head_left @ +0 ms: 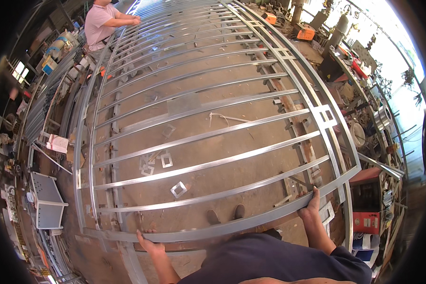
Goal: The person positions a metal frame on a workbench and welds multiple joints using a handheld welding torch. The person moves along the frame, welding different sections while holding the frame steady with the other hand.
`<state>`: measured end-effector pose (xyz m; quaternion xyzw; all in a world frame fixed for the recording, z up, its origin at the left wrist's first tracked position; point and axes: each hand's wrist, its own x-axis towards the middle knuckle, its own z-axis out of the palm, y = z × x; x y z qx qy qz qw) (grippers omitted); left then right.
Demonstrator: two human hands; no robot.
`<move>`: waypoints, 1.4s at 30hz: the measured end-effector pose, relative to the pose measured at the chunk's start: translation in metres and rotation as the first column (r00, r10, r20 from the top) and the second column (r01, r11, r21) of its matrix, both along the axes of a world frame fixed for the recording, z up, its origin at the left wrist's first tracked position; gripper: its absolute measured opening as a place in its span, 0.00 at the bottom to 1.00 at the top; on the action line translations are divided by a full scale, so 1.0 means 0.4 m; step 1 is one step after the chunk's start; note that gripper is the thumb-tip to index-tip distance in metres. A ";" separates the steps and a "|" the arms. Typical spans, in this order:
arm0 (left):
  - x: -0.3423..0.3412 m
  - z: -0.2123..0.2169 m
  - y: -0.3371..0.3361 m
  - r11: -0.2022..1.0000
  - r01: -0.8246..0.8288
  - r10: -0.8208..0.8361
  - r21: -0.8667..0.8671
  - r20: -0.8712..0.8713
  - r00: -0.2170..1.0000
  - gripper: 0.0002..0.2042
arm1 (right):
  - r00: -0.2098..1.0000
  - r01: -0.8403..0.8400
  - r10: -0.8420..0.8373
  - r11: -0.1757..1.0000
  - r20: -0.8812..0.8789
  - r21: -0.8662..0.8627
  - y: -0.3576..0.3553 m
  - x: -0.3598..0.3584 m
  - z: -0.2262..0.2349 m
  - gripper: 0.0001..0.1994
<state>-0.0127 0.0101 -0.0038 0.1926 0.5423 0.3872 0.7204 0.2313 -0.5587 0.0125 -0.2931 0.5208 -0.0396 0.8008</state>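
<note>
A large metal frame (222, 228) of grey box-section bars stretches away from me, with several shiny crossbars (208, 164) between its long sides. My left hand (152, 246) is wrapped around its near end bar, toward the left corner, thumb on top and fingertips showing beyond the bar. Farther right, my right hand (310, 209) grips the same bar from beneath, its thumb pointing up along the outer face. The undersides of both grips are hidden. A small open rectangular piece (327, 116) is set between the two right-hand side bars.
Rusty support beams (296, 128) run under the frame. Loose rectangular metal pieces (178, 190) lie on the floor. A co-worker (99, 23) in a pink shirt stands at the far left, hands near the frame. A red machine (366, 222) and a cluttered bench (350, 71) line the right.
</note>
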 end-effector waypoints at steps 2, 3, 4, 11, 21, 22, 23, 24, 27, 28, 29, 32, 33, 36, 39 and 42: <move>-0.010 0.014 0.011 0.999 0.020 -0.019 0.044 -0.019 1.000 0.16 | 1.000 -0.010 0.010 1.000 -0.025 -0.006 0.021 -0.006 0.007 0.22; -0.004 0.026 0.011 0.999 0.015 -0.014 0.046 -0.022 1.000 0.16 | 0.999 -0.009 0.009 1.000 -0.037 -0.010 0.026 -0.012 0.007 0.24; 0.001 0.044 0.012 0.999 0.011 -0.009 0.049 -0.026 1.000 0.15 | 1.000 -0.025 0.025 1.000 -0.018 0.009 0.023 -0.017 -0.009 0.23; -0.063 0.058 0.135 1.000 -0.004 0.005 0.029 -0.048 0.999 0.15 | 0.998 -0.058 0.057 0.997 0.013 0.057 0.132 -0.081 -0.066 0.21; -0.288 0.009 0.520 0.999 -0.041 0.040 0.035 0.025 0.999 0.15 | 0.998 -0.058 0.060 0.997 -0.030 0.051 0.513 -0.309 -0.098 0.22; -0.304 0.027 0.557 0.998 -0.040 0.040 0.050 0.014 0.999 0.15 | 0.997 -0.061 0.064 0.996 -0.036 0.063 0.551 -0.334 -0.105 0.22; -0.326 0.030 0.591 0.997 -0.039 0.039 0.065 0.002 0.999 0.15 | 0.997 -0.064 0.067 0.995 -0.042 0.075 0.588 -0.359 -0.112 0.22; -0.355 0.031 0.639 0.997 -0.042 0.043 0.065 -0.015 0.999 0.15 | 0.997 -0.063 0.068 0.993 -0.045 0.096 0.637 -0.385 -0.116 0.22; -0.425 0.023 0.767 0.997 -0.030 0.031 0.068 -0.024 0.999 0.15 | 0.992 -0.116 0.119 0.991 -0.041 0.063 0.763 -0.451 -0.124 0.22; -0.445 0.019 0.799 0.997 -0.014 0.014 0.074 0.002 1.000 0.15 | 0.994 -0.090 0.095 0.992 -0.060 0.089 0.787 -0.467 -0.136 0.23; -0.463 0.015 0.827 0.997 0.002 -0.004 0.080 0.027 1.000 0.15 | 0.994 -0.063 0.072 0.992 -0.079 0.113 0.805 -0.482 -0.155 0.23; -0.491 0.007 0.901 0.997 -0.034 0.033 0.075 0.014 0.999 0.15 | 0.993 -0.071 0.082 0.991 -0.090 0.116 0.867 -0.513 -0.167 0.25; -0.501 0.003 0.920 0.997 -0.028 0.027 0.075 0.015 1.000 0.15 | 0.991 -0.086 0.096 0.991 -0.094 0.103 0.892 -0.527 -0.168 0.25; -0.521 0.014 0.949 0.995 -0.051 0.050 0.087 0.007 0.999 0.15 | 0.977 -0.109 0.125 0.989 -0.173 0.101 1.005 -0.536 -0.078 0.25; -0.505 0.031 0.957 0.994 -0.049 0.047 0.101 0.020 0.999 0.16 | 0.987 -0.056 0.080 0.984 -0.142 0.167 0.962 -0.548 -0.210 0.23; -0.546 -0.007 0.980 0.993 -0.006 -0.005 0.121 0.088 0.996 0.18 | 0.989 -0.038 0.065 0.979 -0.131 0.200 0.965 -0.555 -0.265 0.24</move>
